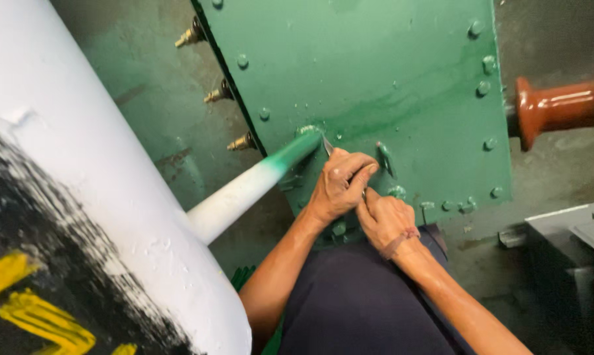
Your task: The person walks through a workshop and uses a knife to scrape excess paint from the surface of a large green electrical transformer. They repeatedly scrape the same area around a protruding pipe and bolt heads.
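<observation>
Left hand [336, 184] has its grip clamped round a small metal blade [327, 146], tip on the green plate [402, 79] near its bottom edge. Right hand [383, 220] sits clenched just beside it, touching. Paint looks mostly done, patchy round the bolts. Both wrists bent, forearms angled up.

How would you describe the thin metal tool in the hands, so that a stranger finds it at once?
Start at the big green bolted plate. Near its lower edge, the left hand and right hand meet. The thin tool pokes up from the left hand: bare grey metal, flat and pointed, unlike the painted round bolts.
</observation>
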